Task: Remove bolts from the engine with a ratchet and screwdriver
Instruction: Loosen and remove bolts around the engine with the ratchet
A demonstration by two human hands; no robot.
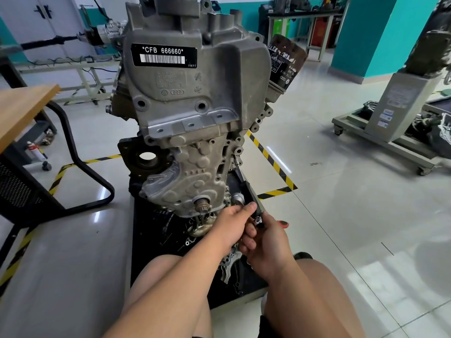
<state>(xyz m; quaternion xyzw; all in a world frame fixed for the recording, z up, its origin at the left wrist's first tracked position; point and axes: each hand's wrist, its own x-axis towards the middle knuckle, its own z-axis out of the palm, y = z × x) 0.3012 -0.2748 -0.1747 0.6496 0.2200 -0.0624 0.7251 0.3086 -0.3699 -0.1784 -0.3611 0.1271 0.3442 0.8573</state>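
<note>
While the person's bare knees frame the bottom of the view, both hands meet low at the engine's right side. Left hand (234,225): fingers curled, thumb and fingertips pinching the ratchet (238,198) just below its round chrome head. Right hand (266,242): fingers wrapped round the black handle's lower end, chrome butt showing between the two hands. Red item (283,224) just beside the right hand, mostly hidden.

A slim chrome extension (240,169) runs up from the tool to a bolt boss on the engine's right edge; I cannot tell if the tip is seated.

Engine (195,113) stands upright on a black mat (151,240) on the floor, with loose metal parts lying on the mat. It is grey cast aluminium, ribbed lower cover, toothed crank snout (202,206) at the bottom, round seal bore on the left, several open bolt holes. A black label (163,56) reads "*CFB 666660*" with a barcode. Dark oil filter (285,62) sits tilted at upper right.

Beyond: wooden table (24,106) left, yellow-black floor tape (273,164), wheeled stand (395,113) right.
</note>
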